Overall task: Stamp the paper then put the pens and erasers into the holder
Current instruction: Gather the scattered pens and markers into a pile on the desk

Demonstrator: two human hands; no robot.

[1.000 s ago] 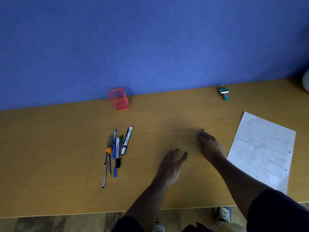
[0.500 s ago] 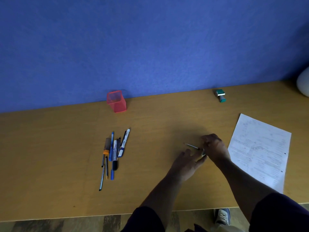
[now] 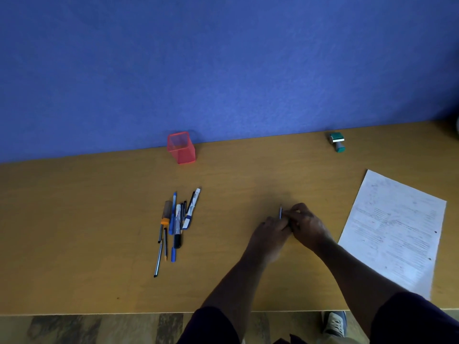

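While both hands meet at table centre, the right hand point(image 3: 308, 225) pinches a thin pen point(image 3: 280, 212), seemingly to carry it; whether the left hand point(image 3: 269, 234) grips it is unclear. Pen pile point(image 3: 177, 224) at 9 o'clock, holder point(image 3: 181, 147) at 11, stamp point(image 3: 337, 141) at 1, paper point(image 3: 395, 227) at 3.
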